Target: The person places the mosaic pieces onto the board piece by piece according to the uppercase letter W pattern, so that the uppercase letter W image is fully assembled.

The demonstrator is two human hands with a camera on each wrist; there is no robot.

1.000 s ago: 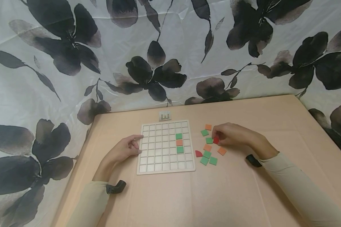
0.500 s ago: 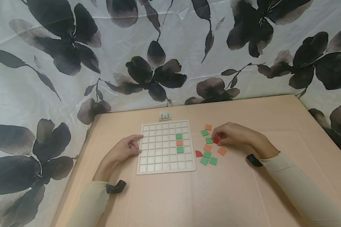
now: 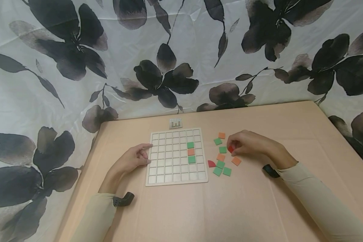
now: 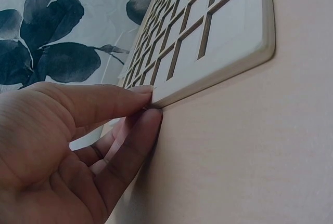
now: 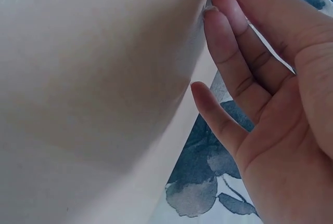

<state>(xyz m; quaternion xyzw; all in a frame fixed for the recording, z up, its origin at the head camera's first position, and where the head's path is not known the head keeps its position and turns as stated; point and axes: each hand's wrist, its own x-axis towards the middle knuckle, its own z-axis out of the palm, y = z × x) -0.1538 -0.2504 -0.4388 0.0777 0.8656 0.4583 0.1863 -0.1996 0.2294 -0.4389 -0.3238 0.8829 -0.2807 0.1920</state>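
1 red piece (image 3: 231,149) is pinched by the right hand (image 3: 250,144), right of the gridded board (image 3: 167,163). 3 tiles (image 3: 191,152) are already seated in 1 column; 9 loose pieces (image 3: 220,164) are seemingly left to be placed, on the right. The board's left edge is touched by the left hand (image 3: 132,158), thumb and forefinger spread.

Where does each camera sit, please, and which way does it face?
Head: worn on the head, facing forward and down at the gridded board, loose tiles and floral cloth; left hand, right hand and sleeves show.
Left wrist: worn there, looking along the left hand to the board's edge; only that hand shows.
Right wrist: worn there, looking past the right hand at the tabletop; only that hand shows.
Head and left wrist share the board.
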